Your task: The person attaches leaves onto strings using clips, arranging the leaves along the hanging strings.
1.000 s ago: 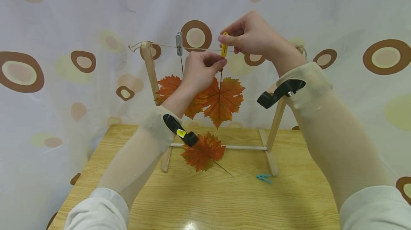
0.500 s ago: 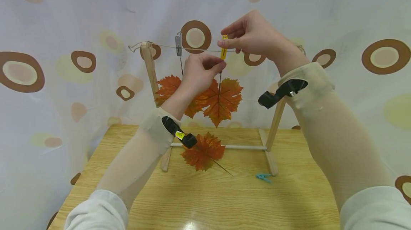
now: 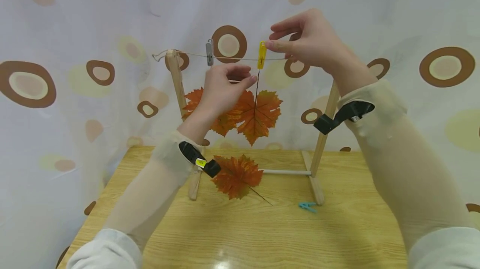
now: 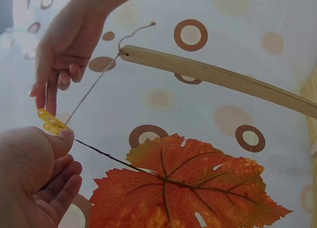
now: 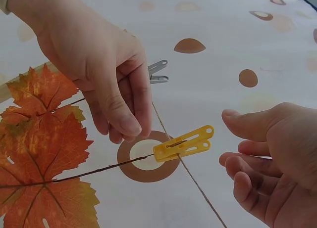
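Note:
A yellow clothespin (image 3: 261,55) sits on the string (image 5: 199,187) and clips the dark stem of an orange-red artificial maple leaf (image 3: 258,112), which hangs below. My left hand (image 3: 221,89) is just left of that stem, thumb and fingers loosely bent with nothing between them. In the right wrist view a gap shows between the clothespin and my right hand (image 5: 277,159), whose fingers are relaxed and spread from the thumb. Farther left, a grey clothespin (image 3: 209,52) holds a second leaf (image 3: 193,100), partly hidden behind my left hand.
The string runs between the wooden posts (image 3: 323,144) of a frame joined low down by a white rod (image 3: 286,172). On the wooden table (image 3: 225,235) lie a third maple leaf (image 3: 238,177) and a light blue clothespin (image 3: 307,207). A patterned curtain hangs behind.
My right hand has let go of the yellow clothespin and drawn off to the right. My left fingers have come away from the stem, leftward and slightly down. The clothespin stays on the string.

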Demonstrator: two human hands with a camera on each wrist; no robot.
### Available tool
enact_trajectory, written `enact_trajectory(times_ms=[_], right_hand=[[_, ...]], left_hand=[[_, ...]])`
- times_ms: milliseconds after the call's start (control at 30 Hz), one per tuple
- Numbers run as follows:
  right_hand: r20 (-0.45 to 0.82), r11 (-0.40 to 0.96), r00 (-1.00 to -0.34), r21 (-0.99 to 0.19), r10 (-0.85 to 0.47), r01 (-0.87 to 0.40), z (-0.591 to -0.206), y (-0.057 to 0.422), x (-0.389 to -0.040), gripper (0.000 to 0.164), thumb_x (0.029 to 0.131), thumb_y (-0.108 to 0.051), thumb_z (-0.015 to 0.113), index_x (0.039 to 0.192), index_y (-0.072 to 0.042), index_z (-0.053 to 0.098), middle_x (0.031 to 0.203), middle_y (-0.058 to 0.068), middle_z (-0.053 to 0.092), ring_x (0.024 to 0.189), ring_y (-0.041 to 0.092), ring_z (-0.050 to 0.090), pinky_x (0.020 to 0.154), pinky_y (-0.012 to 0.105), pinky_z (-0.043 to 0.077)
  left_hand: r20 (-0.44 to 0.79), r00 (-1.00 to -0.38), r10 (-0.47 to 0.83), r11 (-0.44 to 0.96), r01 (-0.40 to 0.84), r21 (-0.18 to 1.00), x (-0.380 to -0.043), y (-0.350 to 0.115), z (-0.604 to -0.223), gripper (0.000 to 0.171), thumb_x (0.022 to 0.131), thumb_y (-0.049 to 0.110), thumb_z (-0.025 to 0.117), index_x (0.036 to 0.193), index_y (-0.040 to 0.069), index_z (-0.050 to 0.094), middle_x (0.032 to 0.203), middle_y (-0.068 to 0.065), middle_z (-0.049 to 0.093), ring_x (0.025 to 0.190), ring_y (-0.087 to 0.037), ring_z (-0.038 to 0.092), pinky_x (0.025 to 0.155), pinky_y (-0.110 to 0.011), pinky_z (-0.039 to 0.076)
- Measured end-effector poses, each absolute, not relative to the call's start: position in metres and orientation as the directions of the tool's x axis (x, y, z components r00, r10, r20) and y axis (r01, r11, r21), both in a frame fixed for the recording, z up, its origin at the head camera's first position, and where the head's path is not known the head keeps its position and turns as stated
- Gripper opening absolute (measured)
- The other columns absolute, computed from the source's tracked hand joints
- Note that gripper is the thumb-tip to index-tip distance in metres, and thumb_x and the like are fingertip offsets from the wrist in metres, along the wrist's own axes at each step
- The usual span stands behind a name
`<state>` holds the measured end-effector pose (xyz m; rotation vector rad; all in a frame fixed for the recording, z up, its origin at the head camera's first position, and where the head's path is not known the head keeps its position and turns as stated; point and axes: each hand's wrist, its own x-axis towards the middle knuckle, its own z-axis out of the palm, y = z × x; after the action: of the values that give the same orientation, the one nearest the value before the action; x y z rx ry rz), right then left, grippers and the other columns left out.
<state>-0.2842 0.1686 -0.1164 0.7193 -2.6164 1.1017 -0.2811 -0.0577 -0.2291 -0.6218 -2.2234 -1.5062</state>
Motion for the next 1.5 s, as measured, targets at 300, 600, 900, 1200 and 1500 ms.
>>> enact_trajectory(times_ms=[300,600,900,1200,1500], right_hand=[[0.463,0.544,-0.815,-0.609,-0.348,-0.577,-0.128,0.190,-0.266,0.047,0.094,-0.026,0.084,0.136,-0.007,0.073,0.123,0.008,0.075,0.078,0.016,0.071,0.060,0.022,0.053],[0.519,0.472,-0.765,-0.602,-0.381,-0.643,-0.149,0.206,-0.248,0.037,0.094,-0.017,0.084,0.129,-0.005,0.077,0.112,0.004,0.078,0.080,0.014,0.074,0.059,0.024,0.056],[0.516,0.454,-0.748,-0.595,-0.416,-0.663,-0.182,0.227,-0.233,0.031,0.094,-0.008,0.082,0.125,-0.007,0.079,0.110,-0.006,0.078,0.068,0.016,0.072,0.056,0.023,0.049],[0.479,0.468,-0.754,-0.592,-0.449,-0.656,-0.225,0.249,-0.225,0.036,0.093,-0.003,0.082,0.128,-0.010,0.078,0.107,-0.003,0.080,0.072,0.016,0.073,0.050,0.027,0.039],[0.425,0.490,-0.797,-0.631,-0.430,-0.601,-0.268,0.265,-0.216,0.030,0.095,-0.005,0.080,0.125,-0.012,0.080,0.113,0.001,0.078,0.081,0.019,0.072,0.064,0.024,0.055]], left_hand=[[0.634,-0.758,0.155,0.284,0.649,0.706,-0.267,-0.076,-0.230,0.028,0.095,0.015,0.084,0.120,0.006,0.079,0.106,-0.004,0.077,0.097,-0.014,0.073,0.090,-0.027,0.059],[0.622,-0.750,0.225,0.244,0.661,0.709,-0.248,-0.079,-0.236,0.026,0.094,0.012,0.084,0.118,0.003,0.079,0.105,-0.006,0.078,0.095,-0.017,0.076,0.089,-0.031,0.060],[0.596,-0.738,0.318,0.283,0.674,0.683,-0.240,-0.082,-0.261,0.025,0.094,0.017,0.084,0.114,0.004,0.080,0.103,0.001,0.078,0.090,-0.011,0.074,0.081,-0.032,0.060],[0.558,-0.739,0.378,0.278,0.665,0.693,-0.234,-0.088,-0.287,0.027,0.095,0.018,0.084,0.118,0.004,0.079,0.107,-0.001,0.078,0.094,-0.011,0.074,0.082,-0.034,0.061],[0.465,-0.761,0.452,0.266,0.613,0.744,-0.230,-0.087,-0.323,0.031,0.097,0.021,0.082,0.123,0.005,0.077,0.117,-0.008,0.076,0.103,-0.016,0.073,0.090,-0.041,0.060]])
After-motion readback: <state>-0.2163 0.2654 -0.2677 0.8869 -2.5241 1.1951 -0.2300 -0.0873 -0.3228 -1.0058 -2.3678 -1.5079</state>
